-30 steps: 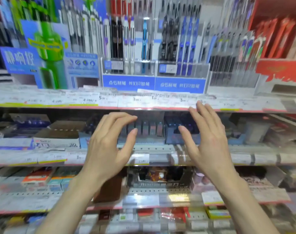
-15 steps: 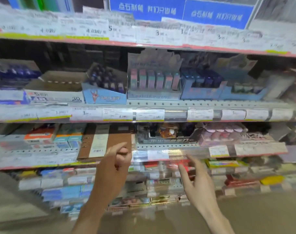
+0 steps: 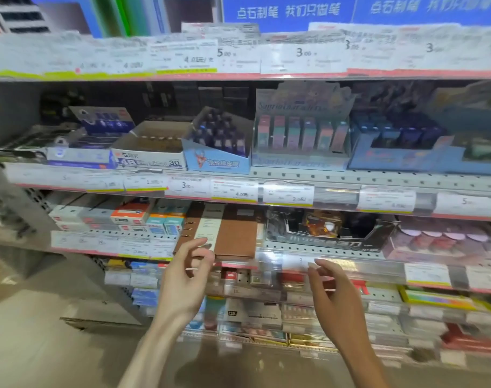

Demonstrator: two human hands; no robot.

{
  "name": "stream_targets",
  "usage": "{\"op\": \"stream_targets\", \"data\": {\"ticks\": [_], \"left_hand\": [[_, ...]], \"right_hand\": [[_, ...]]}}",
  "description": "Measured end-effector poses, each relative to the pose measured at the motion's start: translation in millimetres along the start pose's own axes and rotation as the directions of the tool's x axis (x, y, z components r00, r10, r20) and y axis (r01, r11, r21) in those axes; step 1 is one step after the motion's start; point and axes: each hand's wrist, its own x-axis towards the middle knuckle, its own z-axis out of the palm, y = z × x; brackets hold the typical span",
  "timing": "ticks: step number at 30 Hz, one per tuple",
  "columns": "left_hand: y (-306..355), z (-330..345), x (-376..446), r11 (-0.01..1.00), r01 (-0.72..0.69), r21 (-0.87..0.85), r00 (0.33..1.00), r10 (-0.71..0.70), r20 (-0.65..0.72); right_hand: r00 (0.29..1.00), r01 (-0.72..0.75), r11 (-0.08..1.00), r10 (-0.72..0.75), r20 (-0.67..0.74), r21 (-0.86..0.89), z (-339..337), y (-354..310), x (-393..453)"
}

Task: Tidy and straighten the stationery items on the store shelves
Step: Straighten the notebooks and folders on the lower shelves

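A brown ring-binder notebook (image 3: 233, 233) lies on the third shelf, its front edge sticking out over the price rail. My left hand (image 3: 182, 278) hovers just below and in front of its left corner, fingers loosely curled, holding nothing. My right hand (image 3: 334, 292) is raised before the clear price rail (image 3: 350, 267) to the right, fingers relaxed and empty. A black display box (image 3: 322, 231) stands to the right of the notebook.
The shelf above holds a white eraser box (image 3: 152, 152), a tilted blue eraser box (image 3: 219, 147), a pastel display box (image 3: 300, 135) and blue trays (image 3: 401, 147). Small boxes (image 3: 126, 217) sit left of the notebook. Lower shelves are crowded. The floor (image 3: 42, 331) lies to the left.
The view dropped from the pen displays to the lower shelves. Both hands came down from the second shelf to the third; my left hand now nears the brown notebook.
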Motion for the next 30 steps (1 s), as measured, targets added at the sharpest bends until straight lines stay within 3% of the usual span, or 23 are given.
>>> {"op": "stream_targets", "data": {"ticks": [5,9,14,21,30], "left_hand": [[3,-30,21,0.999,-0.039,0.033,0.998,0.040,-0.056],[-15,-53,49,0.999,-0.015,0.051,0.996,0.019,-0.083],[-51,-64,89,0.956,0.088,0.279,0.987,-0.121,0.104],[-54,-61,114,0.979,0.054,0.198,0.965,-0.102,0.240],[-49,-58,129,0.956,0.281,0.088,0.921,-0.294,0.256]], "right_hand": [[0.998,0.066,0.998,-0.066,-0.003,-0.021,20,-30,9],[0.997,-0.033,0.998,0.037,0.064,-0.061,52,-62,22],[0.996,-0.088,0.985,0.085,-0.025,-0.148,103,-80,38],[0.968,-0.216,0.976,0.213,-0.134,-0.007,126,-99,43],[0.944,-0.311,0.882,0.329,0.012,0.355,119,-94,50]]}}
